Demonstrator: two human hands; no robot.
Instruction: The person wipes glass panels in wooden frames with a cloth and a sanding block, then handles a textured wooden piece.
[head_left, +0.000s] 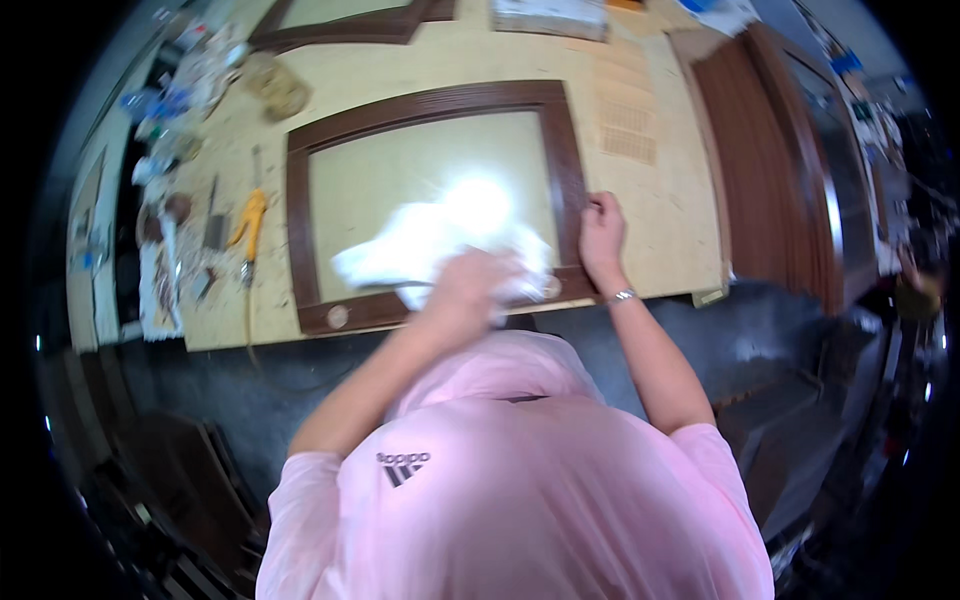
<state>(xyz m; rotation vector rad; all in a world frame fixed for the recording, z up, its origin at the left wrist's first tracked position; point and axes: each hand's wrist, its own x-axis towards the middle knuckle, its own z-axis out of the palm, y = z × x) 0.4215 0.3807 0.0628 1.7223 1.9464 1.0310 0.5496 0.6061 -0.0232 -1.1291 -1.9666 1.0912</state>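
A dark brown wooden frame [298, 215] with a slightly arched top rail lies flat on the pale workbench, with a light panel or opening inside it. My left hand [470, 290] is closed on a crumpled white cloth [395, 250], over the lower part of the frame. Motion smears this hand and the cloth, and a bright glare washes out the cloth's upper part. At the frame's right side, near its lower corner, my right hand [602, 240] curls its fingers around the outer edge. Pale round spots mark both lower corners.
A yellow air blow gun [252, 222] with its hose lies left of the frame. Beyond are a crumpled yellowish bag [277, 88], another brown frame [345, 28] and a whitish block [550, 17]. Brown panels [765, 170] stand at the right. The bench's front edge [660, 302] runs before me.
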